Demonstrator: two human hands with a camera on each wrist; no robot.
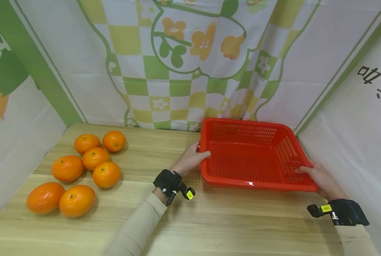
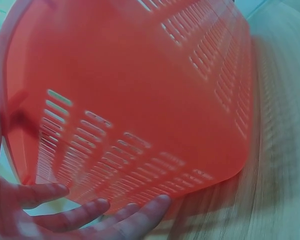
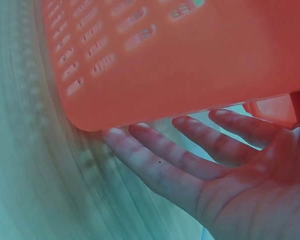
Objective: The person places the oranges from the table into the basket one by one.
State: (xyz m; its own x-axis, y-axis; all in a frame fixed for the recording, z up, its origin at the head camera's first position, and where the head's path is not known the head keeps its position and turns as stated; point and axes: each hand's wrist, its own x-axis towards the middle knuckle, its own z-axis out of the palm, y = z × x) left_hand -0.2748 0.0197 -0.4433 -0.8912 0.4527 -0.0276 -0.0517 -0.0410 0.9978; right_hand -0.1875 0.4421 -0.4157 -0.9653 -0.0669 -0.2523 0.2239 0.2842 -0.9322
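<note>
A red plastic basket [image 1: 245, 156] with slotted walls and nothing inside is at the back right of the wooden table. My left hand [image 1: 190, 158] grips its left rim, thumb over the edge and fingers outside. In the left wrist view, the fingertips of that hand [image 2: 90, 215] lie along the slotted outer wall of the basket [image 2: 140, 85]. My right hand [image 1: 321, 179] holds the right rim, its thumb reaching inside. The right wrist view has the fingers [image 3: 190, 150] stretched against the outer side of the basket [image 3: 180, 75].
Several oranges [image 1: 96, 158] lie grouped on the left of the wooden table [image 1: 209, 224]. A checked, flowered curtain [image 1: 184, 85] hangs behind the table, and white cloth walls [image 1: 353, 124] stand at the sides. Each wrist wears a black strap with a small camera.
</note>
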